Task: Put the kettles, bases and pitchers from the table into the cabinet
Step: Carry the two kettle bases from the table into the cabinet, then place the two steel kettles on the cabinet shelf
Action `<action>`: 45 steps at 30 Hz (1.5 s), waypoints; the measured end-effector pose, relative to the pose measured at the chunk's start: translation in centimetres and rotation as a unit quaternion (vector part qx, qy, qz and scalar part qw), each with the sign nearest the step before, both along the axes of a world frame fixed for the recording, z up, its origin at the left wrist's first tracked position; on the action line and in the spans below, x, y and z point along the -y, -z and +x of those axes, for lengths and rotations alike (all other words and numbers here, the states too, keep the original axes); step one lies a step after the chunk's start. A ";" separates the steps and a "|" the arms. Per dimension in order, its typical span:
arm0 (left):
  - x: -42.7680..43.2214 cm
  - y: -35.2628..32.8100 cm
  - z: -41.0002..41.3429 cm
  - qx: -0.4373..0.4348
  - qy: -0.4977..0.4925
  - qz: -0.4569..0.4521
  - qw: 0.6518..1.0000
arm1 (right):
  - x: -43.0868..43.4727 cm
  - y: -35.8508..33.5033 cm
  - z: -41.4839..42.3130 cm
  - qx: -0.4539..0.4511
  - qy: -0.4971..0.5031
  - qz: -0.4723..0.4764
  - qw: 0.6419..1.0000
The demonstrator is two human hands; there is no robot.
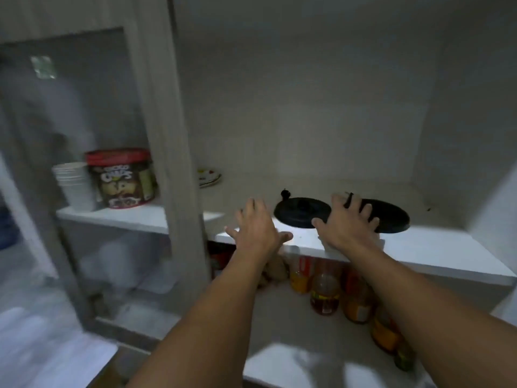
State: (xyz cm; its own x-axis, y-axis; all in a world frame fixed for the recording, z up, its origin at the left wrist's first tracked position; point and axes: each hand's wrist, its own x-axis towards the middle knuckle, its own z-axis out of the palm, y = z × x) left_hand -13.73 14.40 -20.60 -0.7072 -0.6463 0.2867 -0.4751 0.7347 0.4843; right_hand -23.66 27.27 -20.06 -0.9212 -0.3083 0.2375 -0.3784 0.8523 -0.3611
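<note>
Two round black kettle bases lie flat side by side on the upper shelf [436,247] of the open cabinet. The left base [298,212] has a short plug stub at its back edge. The right base [391,217] is partly covered by my right hand [349,222], whose spread fingers rest over its left part without gripping. My left hand [257,228] hovers open just left of the left base, fingers apart, over the shelf's front edge. No kettle or pitcher is in sight.
A glass cabinet door [92,163] stands open at the left; behind it are stacked white cups [74,183] and a cereal tub [123,177]. Plates [208,176] sit at the back left. Several bottles and jars [326,289] crowd the lower shelf.
</note>
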 end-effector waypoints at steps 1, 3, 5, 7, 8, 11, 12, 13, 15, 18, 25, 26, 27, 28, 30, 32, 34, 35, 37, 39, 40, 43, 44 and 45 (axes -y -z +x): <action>0.4 -0.1 3.2 -0.009 -0.022 -0.015 1.000 | 1.1 -0.2 2.7 -0.004 -0.029 -0.011 1.000; 1.4 -0.3 10.2 -0.010 -0.068 -0.038 0.997 | 3.2 -0.3 9.0 -0.002 -0.089 -0.031 0.996; 2.2 -0.4 17.8 0.004 -0.119 -0.045 0.992 | 5.2 -0.1 15.7 0.004 -0.150 -0.039 0.988; 2.3 -0.3 25.9 0.013 -0.178 -0.045 0.983 | 6.8 0.4 22.5 0.014 -0.211 -0.040 0.977; 2.3 -0.2 29.8 0.015 -0.205 -0.045 0.978 | 7.6 0.5 25.7 0.021 -0.238 -0.041 0.970; 1.8 0.5 41.0 0.034 -0.291 -0.041 0.955 | 9.9 0.9 35.3 0.035 -0.316 -0.036 0.947; 1.6 0.8 44.7 0.039 -0.327 -0.034 0.944 | 10.6 1.2 38.7 0.037 -0.347 -0.036 0.936; 1.3 1.3 48.3 0.040 -0.362 -0.023 0.931 | 11.2 1.6 42.0 0.038 -0.378 -0.039 0.924; 1.0 2.5 54.6 0.033 -0.422 0.003 0.906 | 12.4 2.7 48.2 0.041 -0.435 -0.029 0.899; 0.9 5.3 62.0 0.029 -0.488 0.035 0.871 | 13.9 5.2 56.2 0.060 -0.520 0.007 0.852; 3.5 12.0 71.6 -0.030 -0.616 0.096 0.781 | 19.2 12.4 67.3 0.176 -0.596 0.075 0.780; 4.5 13.0 72.4 -0.046 -0.634 0.111 0.764 | 20.4 13.6 68.3 0.202 -0.589 0.078 0.778; 5.7 13.9 73.1 -0.061 -0.649 0.123 0.749 | 21.7 14.8 69.2 0.230 -0.578 0.079 0.779; 6.9 14.8 73.8 -0.076 -0.661 0.134 0.734 | 23.0 15.9 70.0 0.260 -0.565 0.076 0.780; 9.8 16.5 74.9 -0.109 -0.684 0.147 0.706 | 25.5 17.9 71.4 0.316 -0.534 0.064 0.781; 12.6 17.9 75.8 -0.132 -0.704 0.164 0.678 | 27.8 19.5 72.4 0.357 -0.500 0.048 0.788; 15.0 19.0 76.4 -0.166 -0.724 0.188 0.643 | 29.2 20.6 73.0 0.379 -0.477 0.032 0.792; 16.0 19.4 76.8 -0.188 -0.735 0.201 0.620 | 29.8 21.1 73.1 0.385 -0.469 0.027 0.795; 17.4 19.9 77.5 -0.218 -0.755 0.219 0.578 | 30.7 21.8 73.2 0.392 -0.455 0.012 0.799; 17.9 20.2 77.9 -0.220 -0.758 0.236 0.567 | 31.3 22.1 73.1 0.397 -0.442 -0.004 0.804; 17.8 20.3 77.8 -0.215 -0.753 0.240 0.574 | 31.5 22.2 72.9 0.400 -0.435 -0.013 0.807; 17.0 19.5 76.9 -0.209 -0.733 0.232 0.604 | 31.4 21.4 72.0 0.400 -0.417 -0.047 0.815; 16.7 18.9 76.6 -0.210 -0.725 0.226 0.616 | 31.1 20.8 71.7 0.394 -0.412 -0.059 0.819; 16.3 18.1 76.3 -0.211 -0.715 0.220 0.630 | 30.7 20.1 71.3 0.387 -0.405 -0.073 0.825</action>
State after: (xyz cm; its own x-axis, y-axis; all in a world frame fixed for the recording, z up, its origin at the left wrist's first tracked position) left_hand 62.58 -1.88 -38.73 0.7658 -0.6188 -0.1751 -0.2594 -0.5464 0.7963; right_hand 47.63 -3.42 -40.16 -0.3191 -0.9177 -0.2366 -0.4111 0.3590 -0.8379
